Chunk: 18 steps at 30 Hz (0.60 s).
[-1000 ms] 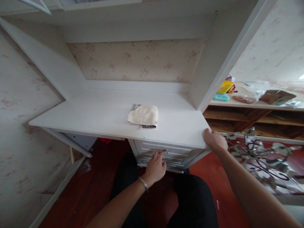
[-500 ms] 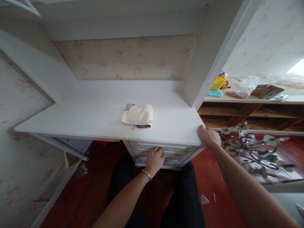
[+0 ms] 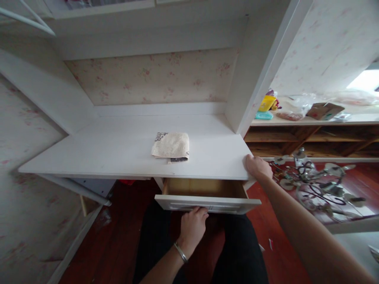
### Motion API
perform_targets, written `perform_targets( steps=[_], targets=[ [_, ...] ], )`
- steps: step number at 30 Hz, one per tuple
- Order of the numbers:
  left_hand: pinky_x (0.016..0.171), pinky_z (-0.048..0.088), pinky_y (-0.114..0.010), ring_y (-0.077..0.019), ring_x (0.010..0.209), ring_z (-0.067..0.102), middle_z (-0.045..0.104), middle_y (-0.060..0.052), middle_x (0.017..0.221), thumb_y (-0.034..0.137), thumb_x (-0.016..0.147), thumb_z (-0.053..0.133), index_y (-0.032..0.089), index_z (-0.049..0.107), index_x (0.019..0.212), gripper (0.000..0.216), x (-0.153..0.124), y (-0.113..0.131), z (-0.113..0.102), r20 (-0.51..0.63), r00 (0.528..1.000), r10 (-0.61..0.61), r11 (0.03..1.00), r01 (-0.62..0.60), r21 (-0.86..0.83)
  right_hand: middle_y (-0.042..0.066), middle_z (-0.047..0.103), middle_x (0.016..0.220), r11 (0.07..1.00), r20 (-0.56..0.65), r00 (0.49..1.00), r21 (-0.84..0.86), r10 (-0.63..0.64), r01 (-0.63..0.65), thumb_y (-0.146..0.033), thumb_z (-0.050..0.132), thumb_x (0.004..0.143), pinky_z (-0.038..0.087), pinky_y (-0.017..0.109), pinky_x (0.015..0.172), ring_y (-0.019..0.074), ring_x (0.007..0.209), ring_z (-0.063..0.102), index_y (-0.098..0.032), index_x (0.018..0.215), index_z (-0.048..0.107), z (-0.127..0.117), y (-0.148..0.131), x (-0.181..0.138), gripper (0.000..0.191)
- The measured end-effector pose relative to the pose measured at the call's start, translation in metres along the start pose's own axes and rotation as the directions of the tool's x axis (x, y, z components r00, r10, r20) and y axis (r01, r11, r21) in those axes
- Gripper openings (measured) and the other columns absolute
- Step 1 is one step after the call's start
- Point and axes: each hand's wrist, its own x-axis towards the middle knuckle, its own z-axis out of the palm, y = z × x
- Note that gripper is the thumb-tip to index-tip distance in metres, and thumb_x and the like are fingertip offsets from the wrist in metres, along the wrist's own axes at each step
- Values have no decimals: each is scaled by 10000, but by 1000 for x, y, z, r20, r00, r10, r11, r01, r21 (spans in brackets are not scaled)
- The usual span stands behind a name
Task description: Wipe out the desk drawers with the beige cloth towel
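Observation:
A white desk (image 3: 118, 154) stands in front of me with a folded beige cloth (image 3: 171, 146) lying on its top. The top drawer (image 3: 207, 204) under the desk's right part is pulled out, showing a bare wooden inside. My left hand (image 3: 192, 227), with a bracelet on the wrist, is closed on the drawer's handle at the front panel. My right hand (image 3: 258, 167) grips the desk's front right corner, fingers curled over the edge.
A wooden shelf unit (image 3: 310, 138) to the right carries a yellow item (image 3: 266, 103), a teal box, bags and a cardboard box (image 3: 324, 110). A chandelier (image 3: 314, 185) lies on the red wood floor. My dark-trousered legs are below the drawer.
My left hand has pulled the top drawer out toward me; it was shut before. My right hand stays on the desk corner.

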Motion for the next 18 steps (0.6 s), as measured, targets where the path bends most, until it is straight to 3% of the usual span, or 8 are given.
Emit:
perform_targets(
  steps=[11, 18],
  targets=[
    [742, 537, -278, -197, 901, 714, 733, -6, 1074, 253, 955, 486, 342, 701, 1110, 280, -65, 4, 17, -18, 999, 42, 999, -43, -23, 290, 662, 1134, 999, -21, 999, 2, -40, 40, -501, 260, 957, 498, 518, 901, 394, 1132, 619, -47, 1232, 662, -2, 2, -7, 665],
    [670, 576, -351, -281, 828, 724, 751, -16, 1054, 220, 797, 641, 373, 685, 1193, 427, -120, 2, 35, 134, 990, 35, 990, -52, 127, 286, 609, 1225, 995, -66, 992, -12, -104, 103, -424, 273, 964, 475, 521, 938, 386, 1141, 594, -33, 1222, 644, -3, -1, -21, 598]
  ],
)
